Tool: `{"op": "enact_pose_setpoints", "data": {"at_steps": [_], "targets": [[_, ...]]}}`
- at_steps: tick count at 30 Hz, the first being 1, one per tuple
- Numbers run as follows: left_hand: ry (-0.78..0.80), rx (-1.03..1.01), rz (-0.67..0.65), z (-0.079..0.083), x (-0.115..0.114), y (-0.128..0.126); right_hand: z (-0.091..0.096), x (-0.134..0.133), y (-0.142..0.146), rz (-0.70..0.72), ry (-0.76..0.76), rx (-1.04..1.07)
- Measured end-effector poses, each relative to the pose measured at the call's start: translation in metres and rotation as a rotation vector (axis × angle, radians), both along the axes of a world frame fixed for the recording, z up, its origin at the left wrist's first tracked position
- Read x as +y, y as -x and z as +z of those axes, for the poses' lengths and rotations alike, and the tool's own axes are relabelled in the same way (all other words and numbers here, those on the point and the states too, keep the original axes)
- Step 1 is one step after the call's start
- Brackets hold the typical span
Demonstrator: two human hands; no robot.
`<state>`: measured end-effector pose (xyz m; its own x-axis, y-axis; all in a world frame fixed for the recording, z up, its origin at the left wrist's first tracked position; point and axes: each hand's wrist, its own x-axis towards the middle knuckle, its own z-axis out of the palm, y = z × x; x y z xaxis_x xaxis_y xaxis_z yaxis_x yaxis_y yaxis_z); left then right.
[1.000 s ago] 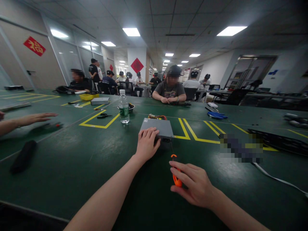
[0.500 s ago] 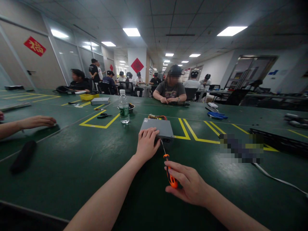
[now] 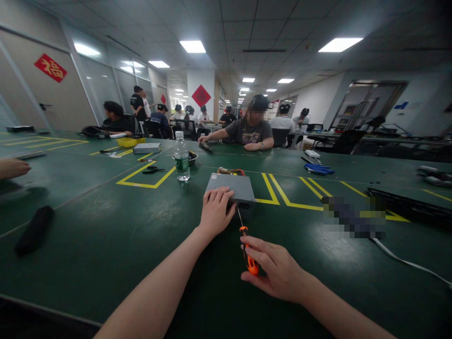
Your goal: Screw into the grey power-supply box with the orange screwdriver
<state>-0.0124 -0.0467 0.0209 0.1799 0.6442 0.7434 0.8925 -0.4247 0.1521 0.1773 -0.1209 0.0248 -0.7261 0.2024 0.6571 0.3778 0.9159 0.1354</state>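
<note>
The flat grey metal box (image 3: 236,185) sits on the green table (image 3: 141,282) just beyond the left hand (image 3: 216,212), whose fingers lie extended over its near left corner, the thumb beside its near face; whether they grip the box or only rest on it cannot be told. Multicoloured wires (image 3: 237,172) stick out at its far end. The right hand (image 3: 278,268) grips the orange-and-black handle of a thin-shafted screwdriver (image 3: 253,267) between fingers and thumb, the shaft slanting up to the box's near face, right of the left thumb; the tip's exact contact is too small to tell. A second ago the screwdriver stood further right, near the box's right corner; since half a second ago it has barely shifted, while the person in a grey shirt (image 3: 249,132) opposite has stretched an arm sideways toward a dark object (image 3: 205,147).
</note>
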Motion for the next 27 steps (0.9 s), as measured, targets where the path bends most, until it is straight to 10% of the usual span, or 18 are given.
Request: {"op": "enact_pose_setpoints", "data": {"at_steps": [27], "targets": [[0.009, 0.0, -0.005, -0.0009, 0.0006, 0.0007, -0.0026, -0.0013, 0.0025, -0.007, -0.032, -0.071]]}}
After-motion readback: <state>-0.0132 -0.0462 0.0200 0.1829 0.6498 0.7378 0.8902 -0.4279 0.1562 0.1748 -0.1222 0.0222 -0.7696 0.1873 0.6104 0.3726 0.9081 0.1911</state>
